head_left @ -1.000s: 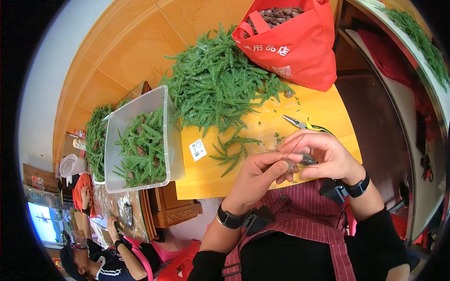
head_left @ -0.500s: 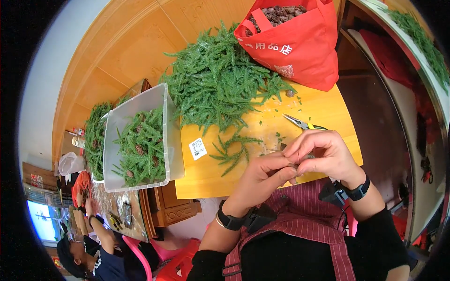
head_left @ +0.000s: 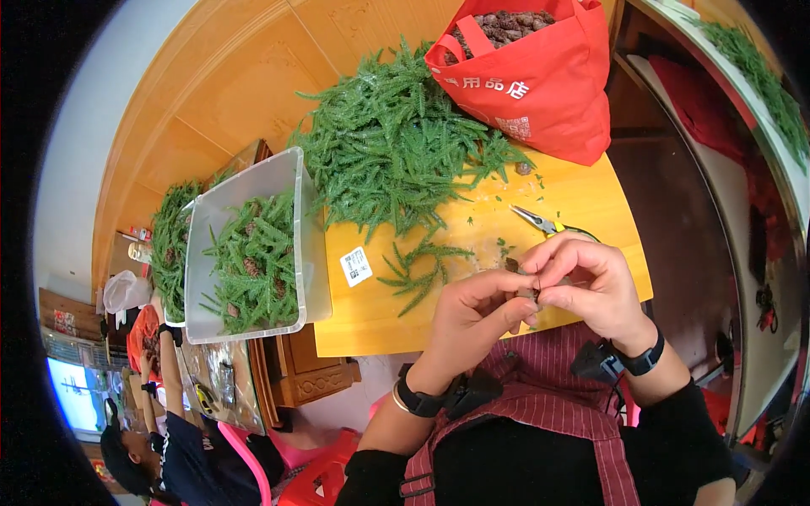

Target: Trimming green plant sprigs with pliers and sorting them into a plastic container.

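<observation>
My left hand (head_left: 481,308) and my right hand (head_left: 591,282) meet over the near right part of the yellow table (head_left: 371,325). Their fingertips pinch a small brown pine cone (head_left: 532,293), mostly hidden by the fingers. Just beyond the fingers lie black-and-yellow pliers (head_left: 536,221), jaws pointing up and left. A green artificial pine sprig (head_left: 419,274) with spread arms rests left of my hands. Farther back is a big heap of green sprigs (head_left: 396,135).
A red bag (head_left: 540,93) full of pine cones (head_left: 510,29) stands at the back right. On the left, a clear plastic bin (head_left: 245,331) holds sprigs with cones. A white label (head_left: 355,266) lies beside it. At far left a person (head_left: 181,451) works at another table.
My fingers have shifted slightly around the pine cone, the right hand's fingertips now showing more of it. At the far left, the other person's arms have moved toward an orange-red bag.
</observation>
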The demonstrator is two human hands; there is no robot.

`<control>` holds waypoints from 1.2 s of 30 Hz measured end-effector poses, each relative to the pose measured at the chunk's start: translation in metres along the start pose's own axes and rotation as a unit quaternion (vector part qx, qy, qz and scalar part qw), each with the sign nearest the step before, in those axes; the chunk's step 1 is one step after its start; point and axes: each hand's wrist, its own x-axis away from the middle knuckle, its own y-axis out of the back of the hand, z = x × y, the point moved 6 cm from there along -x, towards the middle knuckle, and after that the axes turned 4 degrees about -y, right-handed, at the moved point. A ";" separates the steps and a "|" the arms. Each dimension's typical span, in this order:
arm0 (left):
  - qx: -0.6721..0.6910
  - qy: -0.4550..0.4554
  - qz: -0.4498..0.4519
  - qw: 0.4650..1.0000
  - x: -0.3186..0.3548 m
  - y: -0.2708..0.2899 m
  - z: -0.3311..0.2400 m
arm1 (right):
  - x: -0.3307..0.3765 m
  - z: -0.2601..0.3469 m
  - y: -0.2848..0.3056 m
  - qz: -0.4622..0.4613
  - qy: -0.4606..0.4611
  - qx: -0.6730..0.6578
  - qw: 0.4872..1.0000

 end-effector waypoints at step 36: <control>0.045 -0.113 -0.076 0.990 0.005 0.017 -0.003 | 0.011 -0.082 0.089 -0.051 -0.136 0.518 0.843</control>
